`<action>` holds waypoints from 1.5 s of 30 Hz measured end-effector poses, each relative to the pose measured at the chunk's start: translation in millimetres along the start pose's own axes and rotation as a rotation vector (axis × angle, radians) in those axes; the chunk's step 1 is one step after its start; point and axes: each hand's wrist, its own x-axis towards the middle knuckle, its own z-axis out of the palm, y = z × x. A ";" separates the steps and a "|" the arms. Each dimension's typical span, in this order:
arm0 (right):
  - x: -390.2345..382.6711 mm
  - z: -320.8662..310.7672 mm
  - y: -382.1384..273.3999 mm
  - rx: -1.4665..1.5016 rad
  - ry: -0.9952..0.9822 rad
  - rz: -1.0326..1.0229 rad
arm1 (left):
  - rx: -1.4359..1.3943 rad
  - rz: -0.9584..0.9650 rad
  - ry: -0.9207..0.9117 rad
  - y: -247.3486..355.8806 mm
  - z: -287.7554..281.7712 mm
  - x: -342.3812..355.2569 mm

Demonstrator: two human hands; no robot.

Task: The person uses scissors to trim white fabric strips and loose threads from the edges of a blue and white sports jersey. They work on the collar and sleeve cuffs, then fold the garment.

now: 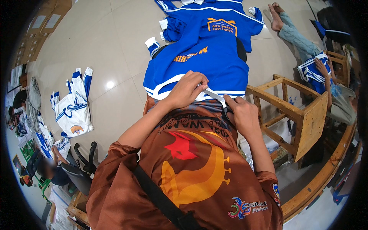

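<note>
"Where's the work?"

"Right by the person's lap: a blue garment [214, 74] draped over something black, white-trimmed edge nearest."

"And the hands?"

"The left hand [188, 90] has its fingertips pinched on a narrow pale strip [213, 94]. The right hand [243, 115] is curled at the strip's other end; I can't tell whether it's gripping."

"What about the room?"

"Glossy pale floor tiles [119, 50], catching a lamp's glare. A white-and-blue garment [74, 109] lies on them, off left. Cardboard boxes [44, 19] sit far left, a wooden stool [314, 122] to the right, another person [343, 105] beyond."
</note>
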 end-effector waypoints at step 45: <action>-7.6 16.4 17.3 0.608 0.476 0.328 | 0.075 0.001 0.060 13.3 11.2 -13.3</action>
